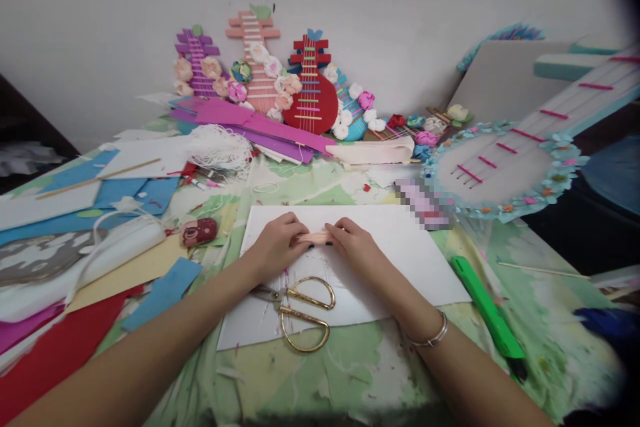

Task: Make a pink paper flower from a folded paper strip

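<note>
A small pale pink strip (315,238) is stretched between my two hands above a white sheet (395,240). My left hand (281,243) pinches its left end, and my right hand (353,243) pinches its right end. Small dark bits show just under the strip; what they are I cannot make out. Gold-handled scissors (306,313) lie on the sheet below my hands, blades pointing left. Around my right wrist is a silver bracelet (435,333).
A green cutter (487,307) lies at the right. Coloured sheets and a red-brown object (199,231) are at the left. White string (220,150) and decorated instrument models, one red (311,103), stand behind. A large blue-edged model (500,160) leans in from the right.
</note>
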Demonstrator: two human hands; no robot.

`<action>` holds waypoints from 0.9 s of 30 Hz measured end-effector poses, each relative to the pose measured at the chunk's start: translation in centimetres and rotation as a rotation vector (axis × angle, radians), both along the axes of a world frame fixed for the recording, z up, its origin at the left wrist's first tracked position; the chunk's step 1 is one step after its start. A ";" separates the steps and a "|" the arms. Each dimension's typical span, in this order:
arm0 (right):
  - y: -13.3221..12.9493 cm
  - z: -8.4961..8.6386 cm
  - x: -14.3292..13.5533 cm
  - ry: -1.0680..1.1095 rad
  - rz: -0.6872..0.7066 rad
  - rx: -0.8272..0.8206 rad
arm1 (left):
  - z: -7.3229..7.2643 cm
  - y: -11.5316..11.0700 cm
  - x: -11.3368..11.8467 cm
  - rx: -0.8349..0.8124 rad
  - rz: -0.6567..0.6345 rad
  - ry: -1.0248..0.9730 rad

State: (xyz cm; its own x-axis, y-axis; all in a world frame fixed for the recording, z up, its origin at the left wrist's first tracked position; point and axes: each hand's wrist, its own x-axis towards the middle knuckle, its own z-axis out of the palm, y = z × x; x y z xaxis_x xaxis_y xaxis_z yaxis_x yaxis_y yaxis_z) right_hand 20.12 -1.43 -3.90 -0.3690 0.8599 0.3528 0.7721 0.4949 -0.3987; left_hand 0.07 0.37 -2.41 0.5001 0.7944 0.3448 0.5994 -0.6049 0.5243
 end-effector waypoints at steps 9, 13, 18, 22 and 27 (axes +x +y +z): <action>0.2 0.2 0.5 -0.100 0.035 0.112 | 0.4 0.3 -0.3 0.002 -0.002 0.006; 0.2 0.5 0.5 -0.040 0.038 0.075 | 0.4 0.6 -0.6 -0.001 0.006 0.047; 0.4 0.9 1.0 0.070 -0.009 -0.033 | 0.5 0.8 -0.8 -0.053 0.006 0.030; 0.5 0.9 1.3 0.200 -0.063 -0.113 | 1.3 0.5 -0.9 -0.254 0.056 -0.157; -0.1 1.0 0.4 0.402 0.022 -0.212 | 2.2 0.0 -0.6 -0.481 0.071 -0.576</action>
